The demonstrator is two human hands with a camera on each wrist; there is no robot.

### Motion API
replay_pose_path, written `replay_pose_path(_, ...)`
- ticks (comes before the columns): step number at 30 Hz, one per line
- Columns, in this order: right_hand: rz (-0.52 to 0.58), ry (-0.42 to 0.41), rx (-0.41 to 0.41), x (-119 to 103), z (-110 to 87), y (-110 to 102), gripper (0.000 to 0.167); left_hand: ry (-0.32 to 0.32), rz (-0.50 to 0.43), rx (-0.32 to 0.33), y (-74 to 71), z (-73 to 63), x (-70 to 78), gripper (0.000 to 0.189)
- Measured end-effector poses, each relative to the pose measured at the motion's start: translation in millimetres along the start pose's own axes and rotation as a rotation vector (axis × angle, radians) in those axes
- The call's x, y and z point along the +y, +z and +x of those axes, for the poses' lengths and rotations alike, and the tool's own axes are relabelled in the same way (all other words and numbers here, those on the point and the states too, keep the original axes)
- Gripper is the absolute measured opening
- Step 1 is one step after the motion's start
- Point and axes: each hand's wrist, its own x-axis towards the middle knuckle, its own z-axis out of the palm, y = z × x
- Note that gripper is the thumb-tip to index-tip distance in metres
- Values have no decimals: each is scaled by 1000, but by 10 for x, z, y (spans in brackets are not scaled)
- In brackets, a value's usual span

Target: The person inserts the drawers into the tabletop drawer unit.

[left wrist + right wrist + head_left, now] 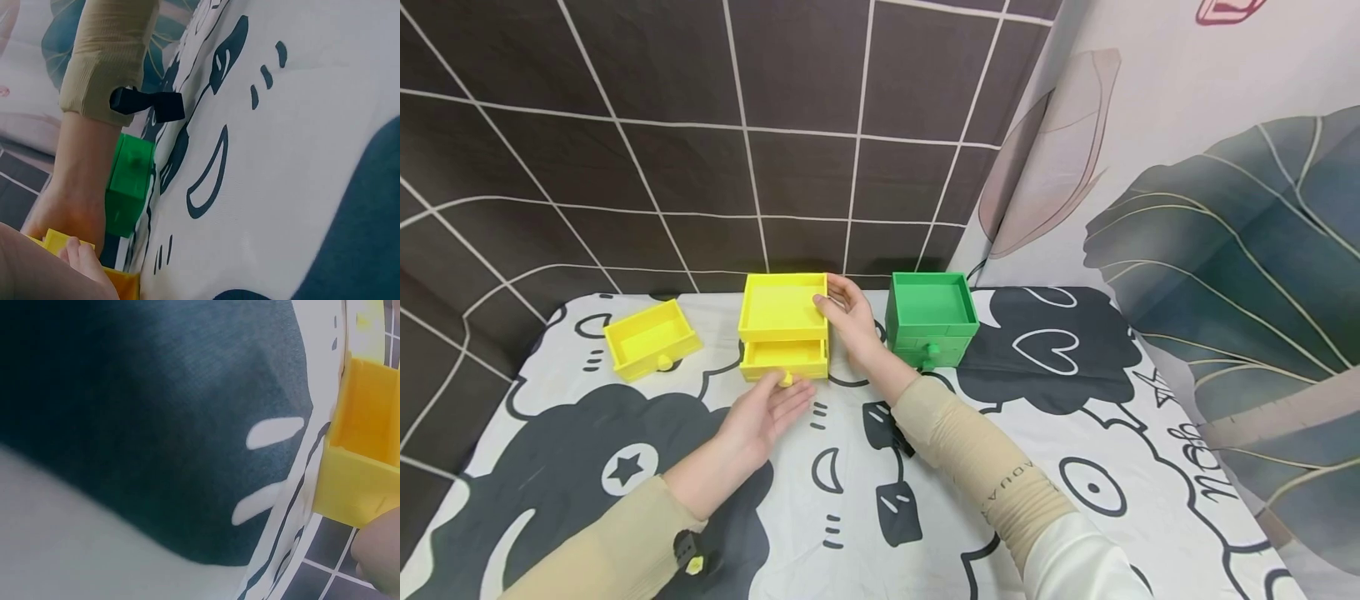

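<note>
A small yellow drawer cabinet with an open-topped tray stands at the back of the cloth-covered table. Its lower drawer is partly pulled out, showing a bare inside. My left hand is at the drawer's round front knob, thumb on the left and straight fingers passing below it. With the thumb over the top rim and the fingers along the side, my right hand grips the cabinet's right wall. In the right wrist view, the pulled-out drawer shows at the right edge.
A loose yellow drawer lies at the left, its knob facing front. Right of the right hand stands a green drawer cabinet, its drawer closed. A dark gridded cloth hangs close behind the table.
</note>
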Motion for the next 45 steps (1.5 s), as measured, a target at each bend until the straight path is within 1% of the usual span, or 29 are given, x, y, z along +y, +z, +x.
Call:
replay_pose_path(4, 2, 1, -2, 5, 2, -3, 53, 0, -24, -3, 45, 68, 32, 38)
replay_pose_path(8, -1, 8, -6, 17, 2, -1, 54, 11, -24, 0, 60, 143, 71, 33)
replay_pose_path(14, 8, 9, -8, 28, -7, 12, 53, 26, -19, -12, 22, 245, 121, 25)
replay_pose_path(20, 15, -5, -8, 28, -4, 14, 52, 40, -10, -34, -13, 315, 135, 24)
replay_pose_path(25, 18, -11, -12, 18, 7, 17, 53, 28, -23, -44, -41, 353, 140, 25)
replay_pose_path(33, 3, 1, -13, 9, 16, 20, 54, 6, -77, -101, -89, 332, 172, 21)
replay_pose_path(38, -4, 8, -10, 18, 16, 18, 53, -7, -77, -96, -146, 303, 156, 25)
replay_pose_path(40, -2, 5, -10, 24, 17, 16, 53, -18, -76, -93, -171, 288, 144, 31)
replay_pose_path(45, 12, -12, 0, 35, 18, 15, 51, -39, -76, -99, -274, 254, 104, 26)
